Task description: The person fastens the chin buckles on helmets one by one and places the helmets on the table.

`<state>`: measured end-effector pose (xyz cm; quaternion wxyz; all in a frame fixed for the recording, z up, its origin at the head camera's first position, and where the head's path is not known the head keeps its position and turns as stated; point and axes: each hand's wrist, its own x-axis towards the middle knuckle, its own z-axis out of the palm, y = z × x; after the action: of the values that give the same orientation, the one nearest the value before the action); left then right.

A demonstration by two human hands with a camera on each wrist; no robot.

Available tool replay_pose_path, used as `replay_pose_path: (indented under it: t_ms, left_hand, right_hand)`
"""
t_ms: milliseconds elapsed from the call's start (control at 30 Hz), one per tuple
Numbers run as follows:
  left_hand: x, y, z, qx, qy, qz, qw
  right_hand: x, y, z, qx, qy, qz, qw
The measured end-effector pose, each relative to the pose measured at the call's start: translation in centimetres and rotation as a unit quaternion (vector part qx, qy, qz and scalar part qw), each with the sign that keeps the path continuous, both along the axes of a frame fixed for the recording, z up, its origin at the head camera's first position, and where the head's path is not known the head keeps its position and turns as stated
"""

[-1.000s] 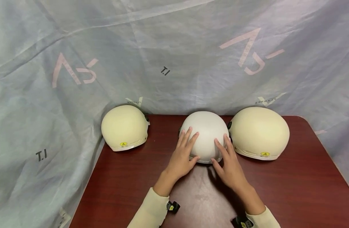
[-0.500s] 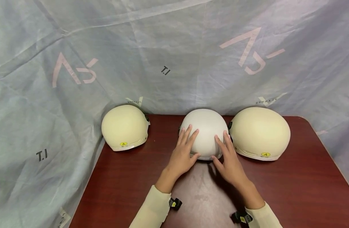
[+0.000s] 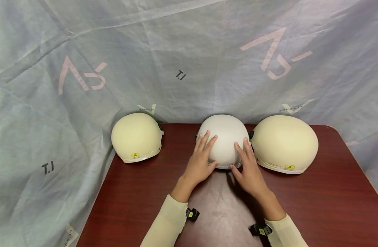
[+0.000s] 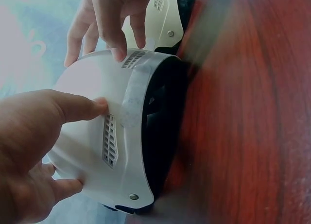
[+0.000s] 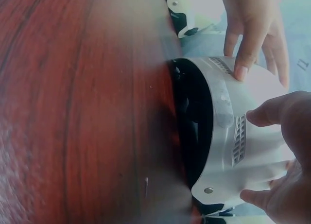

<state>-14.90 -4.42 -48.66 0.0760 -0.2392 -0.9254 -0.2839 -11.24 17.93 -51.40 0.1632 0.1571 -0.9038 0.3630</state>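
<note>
Rests left hand (image 3: 198, 165) and right hand (image 3: 252, 173) on the white helmet (image 3: 225, 137), with fingers spread, nearly straight and laid along the shell rather than hooked round it. Compared with a second ago, has the white helmet slightly farther toward twelve o'clock, nearer the back edge of the red-brown table (image 3: 139, 192) and the grey sheet (image 3: 201, 44), with both hands carried along in much the same touch. Leaves the nine-o'clock cream helmet (image 3: 137, 135) and the three-o'clock cream helmet (image 3: 286, 140) in place, well apart from the white one in the first case, just beside it in the second; cannot tell whether touching. From the head, shows smooth crown and near edge, plus yellow stickers (image 3: 135, 155) on the cream pair. From the left wrist, reveals a dark hollow (image 4: 163, 107) under the rim, slotted vents (image 4: 110, 141) and a rivet (image 4: 133, 197), all hidden from above. From the right wrist, mirrors that hollow, with a thumb tip by the near vent. Sets left hand at about eight o'clock on the shell, with fingers aimed toward one; sets right hand at about four, with fingers aimed toward eleven. Turns thumbs inward, with tips apart at six. Brings forearms in cream sleeves (image 3: 167, 219), with black wrist cameras (image 3: 192, 214), up from seven and five.
</note>
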Motion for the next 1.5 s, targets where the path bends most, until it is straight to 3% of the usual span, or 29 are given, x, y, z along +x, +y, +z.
replay_pose_path:
  t_ms: [200, 467, 967, 1500]
  left_hand:
    - [0.2, 0.4, -0.2, -0.009, 0.000, 0.001, 1.0000]
    - [0.6, 1.8, -0.6, -0.042, 0.027, -0.002, 0.9987]
    - [0.5, 4.6, -0.5, -0.082, 0.057, 0.004, 0.9950]
    - [0.7, 5.5, -0.5, -0.106, 0.073, 0.012, 0.9916]
  right_hand:
    - [0.1, 0.1, 0.0, -0.003, -0.013, -0.001, 0.9999]
    - [0.8, 1.0, 0.2, -0.019, -0.039, -0.015, 0.9989]
    - [1.1, 2.1, 0.2, -0.048, -0.013, -0.043, 0.9979]
    - [1.0, 2.1, -0.8, -0.054, 0.013, -0.060, 0.9967]
